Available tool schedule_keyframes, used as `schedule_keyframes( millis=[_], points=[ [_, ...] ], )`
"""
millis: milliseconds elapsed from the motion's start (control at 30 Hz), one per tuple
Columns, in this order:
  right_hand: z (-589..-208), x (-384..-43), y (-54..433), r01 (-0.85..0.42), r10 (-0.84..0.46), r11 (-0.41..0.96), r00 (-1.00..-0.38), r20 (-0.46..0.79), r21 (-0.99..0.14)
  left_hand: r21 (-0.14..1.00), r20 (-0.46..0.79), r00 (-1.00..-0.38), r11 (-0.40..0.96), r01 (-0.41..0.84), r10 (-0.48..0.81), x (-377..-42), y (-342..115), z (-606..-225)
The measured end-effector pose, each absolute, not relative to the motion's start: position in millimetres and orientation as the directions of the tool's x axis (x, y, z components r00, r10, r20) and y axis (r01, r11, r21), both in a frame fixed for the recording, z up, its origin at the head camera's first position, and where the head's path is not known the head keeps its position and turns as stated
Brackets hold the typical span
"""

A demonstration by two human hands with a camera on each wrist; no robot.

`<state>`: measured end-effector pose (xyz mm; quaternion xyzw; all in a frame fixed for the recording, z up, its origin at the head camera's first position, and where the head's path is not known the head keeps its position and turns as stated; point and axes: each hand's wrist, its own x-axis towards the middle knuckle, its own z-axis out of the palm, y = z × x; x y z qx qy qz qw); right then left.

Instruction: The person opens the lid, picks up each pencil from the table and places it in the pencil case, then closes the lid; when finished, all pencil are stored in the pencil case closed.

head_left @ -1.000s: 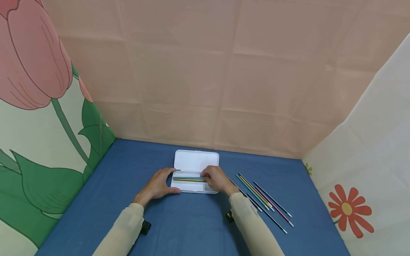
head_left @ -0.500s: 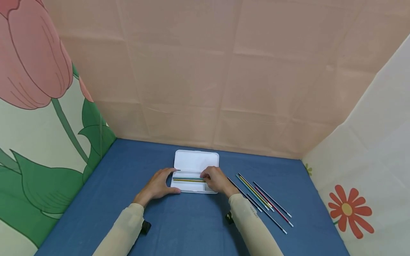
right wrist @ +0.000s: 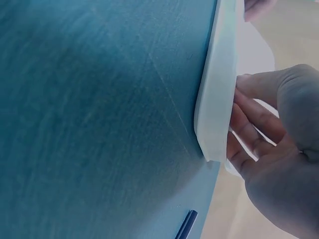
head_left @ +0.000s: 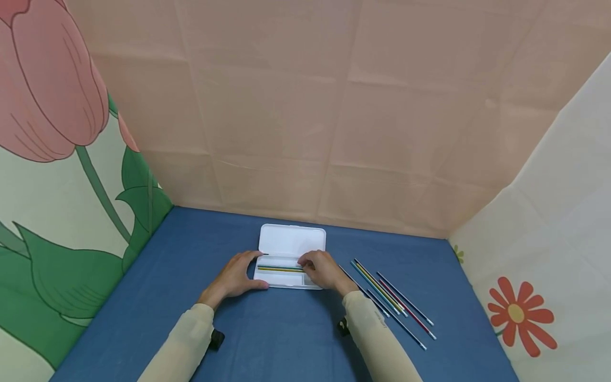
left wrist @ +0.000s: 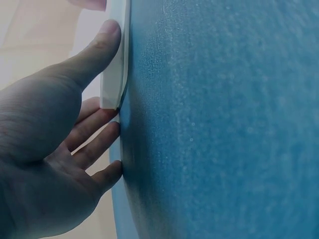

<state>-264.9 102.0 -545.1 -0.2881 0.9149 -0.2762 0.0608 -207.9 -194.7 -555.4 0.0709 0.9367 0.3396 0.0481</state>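
Note:
A white pencil case [head_left: 281, 279] lies open on the blue cloth, its lid [head_left: 292, 240] folded back. Inside, a yellow pencil [head_left: 280, 269] and a blue one [head_left: 274, 266] lie lengthwise, close together. My left hand [head_left: 235, 275] holds the case's left end, thumb on the near edge and index finger at the far corner. In the left wrist view, the thumb [left wrist: 99, 50] lies along its side wall. My right hand [head_left: 323, 269] reaches into the right part of the case and pinches the blue pencil's right end. In the right wrist view, the case wall [right wrist: 217, 99] hides those fingertips.
Several coloured pencils [head_left: 382, 286] lie loose and slanted on the blue cloth [head_left: 286, 334], right of the case and partly behind the right forearm. A beige hanging [head_left: 305, 116] rises behind the table; floral panels stand on both sides.
The blue pencil has come slightly nearer to the yellow one, and the right hand has shifted slightly toward me with it. The left hand stays on the case.

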Motion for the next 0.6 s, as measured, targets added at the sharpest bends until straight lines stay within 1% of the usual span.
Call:
schedule_keyframes(
  millis=[167,333,500,600],
  points=[
    [-544.6,-261.6,104.7,-0.467,-0.554,0.672,-0.832,0.027,-0.574,0.643,-0.042,-0.985,0.759,0.101,0.166,-208.9,-194.8,-556.7],
    [-544.4,-257.1,108.0,-0.467,-0.564,0.662,-0.825,0.021,-0.586,0.645,-0.035,-0.985,0.757,0.108,0.170,-209.2,-194.8,-557.2],
    [-541.5,-250.5,113.6,-0.483,-0.581,0.642,-0.813,0.032,-0.596,0.642,-0.027,-0.985,0.758,0.114,0.171,-209.0,-194.8,-557.2],
    [-538.4,-244.6,118.6,-0.473,-0.572,0.636,-0.819,0.039,-0.610,0.644,-0.027,-0.985,0.757,0.113,0.170,-208.2,-194.7,-556.3]
  ],
)
